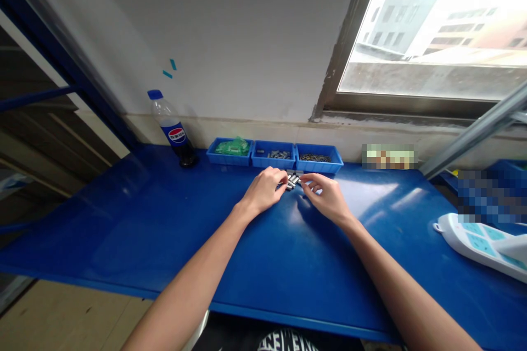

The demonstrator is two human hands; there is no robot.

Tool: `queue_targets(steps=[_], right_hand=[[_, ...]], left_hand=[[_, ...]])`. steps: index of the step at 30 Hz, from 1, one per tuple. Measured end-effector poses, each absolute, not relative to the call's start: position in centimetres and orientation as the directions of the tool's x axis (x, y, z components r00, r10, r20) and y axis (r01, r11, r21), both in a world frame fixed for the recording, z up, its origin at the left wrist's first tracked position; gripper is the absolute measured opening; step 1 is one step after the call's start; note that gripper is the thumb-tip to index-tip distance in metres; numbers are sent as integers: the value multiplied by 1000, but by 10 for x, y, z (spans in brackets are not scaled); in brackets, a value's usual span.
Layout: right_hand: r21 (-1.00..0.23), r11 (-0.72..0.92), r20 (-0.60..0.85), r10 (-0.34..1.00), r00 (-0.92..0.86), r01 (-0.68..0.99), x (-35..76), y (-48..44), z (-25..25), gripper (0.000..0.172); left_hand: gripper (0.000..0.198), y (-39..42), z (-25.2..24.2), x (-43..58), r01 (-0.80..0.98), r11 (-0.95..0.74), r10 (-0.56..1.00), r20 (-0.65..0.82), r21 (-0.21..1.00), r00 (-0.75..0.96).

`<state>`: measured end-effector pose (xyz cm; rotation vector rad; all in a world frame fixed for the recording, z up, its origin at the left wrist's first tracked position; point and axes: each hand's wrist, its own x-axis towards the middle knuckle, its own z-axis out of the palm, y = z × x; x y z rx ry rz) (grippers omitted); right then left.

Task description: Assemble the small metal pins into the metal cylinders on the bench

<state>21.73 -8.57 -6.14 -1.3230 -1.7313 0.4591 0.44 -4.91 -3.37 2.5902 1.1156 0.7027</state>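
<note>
Several small silvery metal pieces (293, 180) lie in a little pile on the blue table, just in front of the bins. From the left, my left hand (267, 191) reaches the pile with its fingers curled in and closed; whatever is between them is hidden. My right hand (325, 194) is at the pile's right side, thumb and forefinger closed together on the end of a small metal piece. Behind the hands stand three blue bins in a row: the left bin (229, 159) holds green plastic bags, the middle bin (272, 163) grey metal pieces, the right bin (319, 166) thin brownish metal parts.
A cola bottle (175, 131) with a blue cap stands at the back left. At the right edge lies a white power strip (481, 238). A blurred pale item (390, 157) sits by the wall under the window. The blue table's front edge (288, 318) is close to my body.
</note>
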Motion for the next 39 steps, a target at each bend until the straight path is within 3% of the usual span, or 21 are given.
queue_targets(steps=[5, 10, 15, 20, 27, 33, 39], right_hand=[[-722, 373, 428, 903, -48, 583, 217, -86, -61, 23], [-756, 361, 396, 916, -58, 547, 215, -87, -60, 24], [-950, 225, 203, 972, -119, 217, 212, -87, -57, 38], [-994, 106, 104, 992, -74, 16, 212, -86, -54, 38], [-998, 56, 57, 997, -50, -26, 214, -84, -55, 39], [-987, 158, 157, 982, 105, 3, 218, -81, -55, 36], [-980, 199, 194, 971, 140, -20, 229, -76, -58, 59]], left_hand=[[10, -48, -36, 4, 593, -680, 733, 409, 431, 543], [16, -49, -33, 7, 457, -631, 775, 489, 626, 400], [14, -50, -31, 11, 213, -470, 864, 397, 857, 310], [14, -49, -32, 9, 123, -364, 887, 304, 923, 347], [4, -50, -29, 5, 292, -494, 814, 318, 819, 486], [10, -44, -29, -8, 563, -678, 726, 310, 473, 614], [9, -42, -35, -11, 644, -692, 715, 182, 327, 675]])
